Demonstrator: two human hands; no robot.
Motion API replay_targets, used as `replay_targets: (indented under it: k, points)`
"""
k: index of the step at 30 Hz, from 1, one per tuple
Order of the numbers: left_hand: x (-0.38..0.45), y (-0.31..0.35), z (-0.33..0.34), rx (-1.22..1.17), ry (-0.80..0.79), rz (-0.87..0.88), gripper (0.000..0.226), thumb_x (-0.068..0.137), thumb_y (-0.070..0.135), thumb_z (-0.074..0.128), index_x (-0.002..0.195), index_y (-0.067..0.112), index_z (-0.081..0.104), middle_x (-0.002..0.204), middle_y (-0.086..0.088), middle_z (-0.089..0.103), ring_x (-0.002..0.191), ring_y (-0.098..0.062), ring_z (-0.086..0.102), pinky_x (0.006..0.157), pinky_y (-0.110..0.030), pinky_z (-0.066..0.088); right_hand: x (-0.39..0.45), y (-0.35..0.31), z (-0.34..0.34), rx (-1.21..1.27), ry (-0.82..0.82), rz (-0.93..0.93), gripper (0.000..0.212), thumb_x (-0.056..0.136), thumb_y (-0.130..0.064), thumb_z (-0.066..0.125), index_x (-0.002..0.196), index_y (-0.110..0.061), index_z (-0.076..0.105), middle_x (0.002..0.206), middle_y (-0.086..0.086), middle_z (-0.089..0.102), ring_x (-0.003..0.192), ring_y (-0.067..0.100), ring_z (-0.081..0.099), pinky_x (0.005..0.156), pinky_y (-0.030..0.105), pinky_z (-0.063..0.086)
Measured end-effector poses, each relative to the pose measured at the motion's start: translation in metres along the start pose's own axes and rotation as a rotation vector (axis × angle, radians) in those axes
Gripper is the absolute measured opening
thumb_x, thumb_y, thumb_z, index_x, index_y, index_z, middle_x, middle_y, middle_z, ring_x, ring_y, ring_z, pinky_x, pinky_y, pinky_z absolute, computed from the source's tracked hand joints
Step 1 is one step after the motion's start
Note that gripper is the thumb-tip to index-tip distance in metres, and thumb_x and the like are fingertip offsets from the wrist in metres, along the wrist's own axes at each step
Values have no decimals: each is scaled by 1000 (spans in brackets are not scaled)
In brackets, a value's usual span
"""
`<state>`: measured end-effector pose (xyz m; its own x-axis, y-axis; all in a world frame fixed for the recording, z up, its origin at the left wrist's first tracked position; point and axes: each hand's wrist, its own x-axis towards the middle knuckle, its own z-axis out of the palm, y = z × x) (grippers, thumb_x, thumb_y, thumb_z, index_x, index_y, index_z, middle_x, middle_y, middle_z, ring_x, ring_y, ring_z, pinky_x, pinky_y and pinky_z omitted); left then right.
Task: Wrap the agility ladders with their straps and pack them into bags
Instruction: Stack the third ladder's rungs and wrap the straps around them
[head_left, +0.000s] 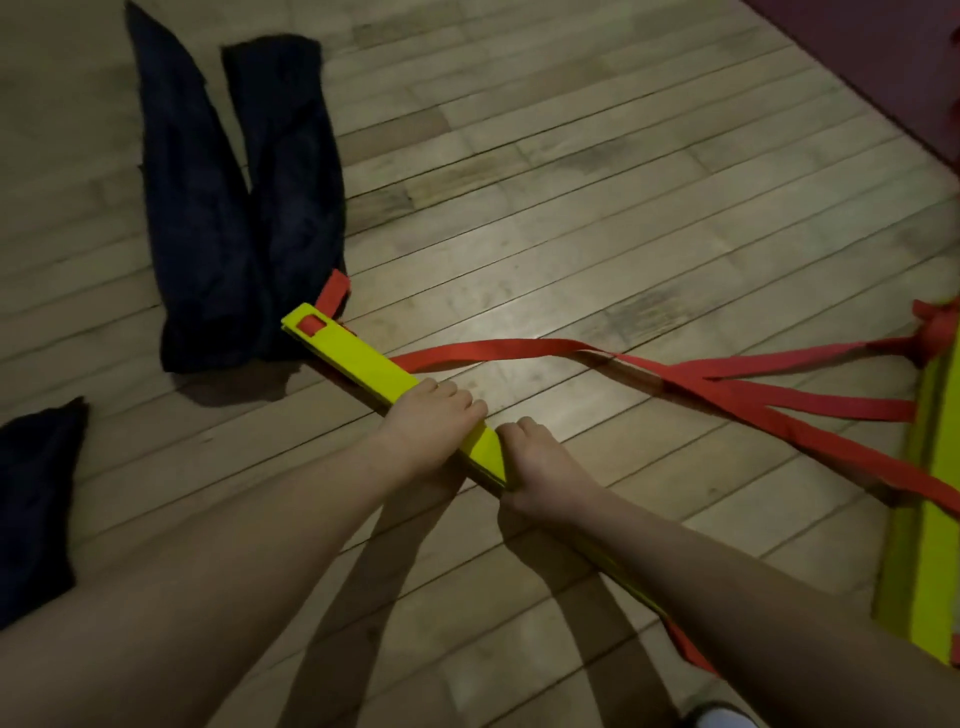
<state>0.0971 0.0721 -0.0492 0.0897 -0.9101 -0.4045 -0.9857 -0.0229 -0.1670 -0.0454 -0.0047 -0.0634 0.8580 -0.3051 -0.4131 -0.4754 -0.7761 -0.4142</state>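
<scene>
Yellow flat rungs (363, 358) lay stacked, red straps (519, 349) trailing away from them; your left hand (431, 415) and right hand (540, 467) both gripped that stack, fingers curled over it.

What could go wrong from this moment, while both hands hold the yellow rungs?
1. The red strap lies loose and crossed on the floor; it may tangle during wrapping.
2. Left hand and right hand grip only the middle of the yellow rung stack; the rungs might slide apart.

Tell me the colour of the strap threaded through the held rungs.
Red strap, clearest in the head view, against yellow rungs.
</scene>
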Motion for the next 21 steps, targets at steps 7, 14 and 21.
replay_targets:
  k: [7, 14, 21]
  points:
    - [-46, -14, 14, -142, -56, -124, 39, 88, 21, 52, 126, 14, 44, 126, -8, 48, 117, -27, 47, 93, -34, 36, 11, -33, 8, -183, -28, -74, 54, 78, -26, 69, 122, -6, 45, 123, 14, 47, 112, 31, 45, 91, 36, 36]
    - [-77, -17, 26, -272, -54, -190, 40, 86, 25, 59, 121, 11, 44, 123, -10, 41, 114, -29, 48, 88, -37, 39, 12, -48, 7, -228, -10, -175, 55, 86, -37, 63, 128, -11, 41, 127, 9, 47, 116, 27, 44, 96, 36, 32]
    - [-94, -8, 42, -311, 82, -195, 46, 91, 22, 49, 134, 11, 39, 128, -8, 45, 117, -26, 44, 97, -33, 34, 19, -46, 9, -74, 106, 47, 41, 100, -38, 41, 134, -15, 44, 131, 8, 47, 119, 28, 44, 99, 39, 34]
